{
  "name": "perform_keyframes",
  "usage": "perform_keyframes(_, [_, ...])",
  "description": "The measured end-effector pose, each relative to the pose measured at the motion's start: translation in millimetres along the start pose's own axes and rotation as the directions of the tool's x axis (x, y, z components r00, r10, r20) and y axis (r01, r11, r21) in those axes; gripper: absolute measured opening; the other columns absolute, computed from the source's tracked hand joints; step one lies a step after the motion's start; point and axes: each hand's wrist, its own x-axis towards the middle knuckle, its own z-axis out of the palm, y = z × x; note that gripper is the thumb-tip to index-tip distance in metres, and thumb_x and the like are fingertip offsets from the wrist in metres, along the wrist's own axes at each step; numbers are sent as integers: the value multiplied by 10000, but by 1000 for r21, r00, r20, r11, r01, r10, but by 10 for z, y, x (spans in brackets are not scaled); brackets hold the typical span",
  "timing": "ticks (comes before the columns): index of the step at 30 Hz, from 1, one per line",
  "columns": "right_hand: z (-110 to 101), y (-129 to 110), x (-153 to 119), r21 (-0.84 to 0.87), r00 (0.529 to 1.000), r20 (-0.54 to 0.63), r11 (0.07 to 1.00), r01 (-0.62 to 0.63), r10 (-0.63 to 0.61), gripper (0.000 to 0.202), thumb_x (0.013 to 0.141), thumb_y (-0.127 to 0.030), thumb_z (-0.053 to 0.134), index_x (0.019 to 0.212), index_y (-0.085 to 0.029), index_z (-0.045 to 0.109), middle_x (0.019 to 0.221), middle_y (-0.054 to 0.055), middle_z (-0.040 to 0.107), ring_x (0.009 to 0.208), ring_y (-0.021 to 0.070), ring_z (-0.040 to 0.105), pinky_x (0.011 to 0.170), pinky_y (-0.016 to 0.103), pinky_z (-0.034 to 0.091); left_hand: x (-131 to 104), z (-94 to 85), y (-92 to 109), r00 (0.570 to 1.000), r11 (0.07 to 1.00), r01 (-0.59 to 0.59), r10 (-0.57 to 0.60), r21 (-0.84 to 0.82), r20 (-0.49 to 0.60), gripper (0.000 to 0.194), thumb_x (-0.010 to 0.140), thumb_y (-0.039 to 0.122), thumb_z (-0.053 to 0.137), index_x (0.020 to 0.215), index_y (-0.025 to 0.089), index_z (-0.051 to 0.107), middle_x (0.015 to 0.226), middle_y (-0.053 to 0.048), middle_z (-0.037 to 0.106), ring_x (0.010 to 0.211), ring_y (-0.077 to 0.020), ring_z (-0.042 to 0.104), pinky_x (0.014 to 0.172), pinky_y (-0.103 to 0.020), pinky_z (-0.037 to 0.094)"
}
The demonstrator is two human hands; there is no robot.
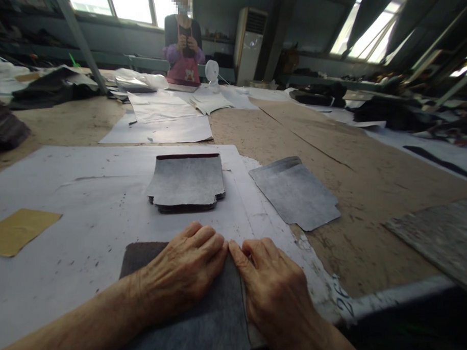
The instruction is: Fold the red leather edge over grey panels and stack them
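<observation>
A grey fabric piece (209,327) with a darker strip along its far edge lies at the table's near side. My left hand (190,265) rests over it, fingers curled down at its far right corner. Thumb to thumb with it, my right hand (274,278) is closed on the same piece's right edge. The pinched corner itself is hidden under the fingers. Just beyond my hands sits a neat stack of similar grey pieces (187,181), the top one with a dark folded edge. More flat grey pieces (296,192) lie to the right, slightly fanned.
White paper (90,200) covers the table in front of me; a tan card (20,231) lies on its left. A grey felt-like sheet (442,233) is at the right edge. Across the table, a person (184,45) in a pink apron stands near a small white fan (212,72).
</observation>
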Motion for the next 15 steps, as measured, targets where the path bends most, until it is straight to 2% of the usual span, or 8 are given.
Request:
perform_keyframes(4, [14, -11, -3, -109, 998, 51, 993, 40, -35, 330, 824, -39, 333, 977, -93, 620, 785, 84, 571, 703, 186, 471, 555, 307, 402, -51, -29, -40, 1000, 1000, 8, -8, -24, -10, 269, 890, 100, 302, 1050, 54, 513, 839, -85, 514, 771, -195, 447, 682, -371, 438])
perform_keyframes(9, [21, -3, -14, -148, 994, 88, 986, 82, -70, 358, 794, -29, 333, 1028, -80, 599, 829, 101, 572, 722, 205, 475, 564, 325, 409, -278, -88, -182, 987, 994, 76, -86, -79, -138, 326, 845, 13, 339, 1116, 119, 485, 940, -83, 527, 850, -171, 474, 755, -329, 461])
perform_keyframes(11, [22, -12, -16, -167, 993, 87, 981, 94, -80, 354, 792, -26, 342, 1032, -64, 599, 847, 115, 581, 742, 219, 489, 581, 337, 422, -353, -114, -223, 984, 993, 80, -93, -88, -154, 348, 833, -2, 340, 1119, 135, 484, 926, -73, 532, 833, -159, 480, 739, -313, 466])
perform_keyframes(15, [18, -33, -11, -180, 984, 85, 969, 171, -158, 353, 812, -3, 330, 1045, -21, 594, 1071, 158, 570, 984, 288, 479, 743, 416, 437, -390, -132, -229, 990, 995, 78, -85, -63, -109, 302, 843, 11, 339, 1075, 116, 501, 884, -78, 540, 807, -167, 480, 720, -322, 459])
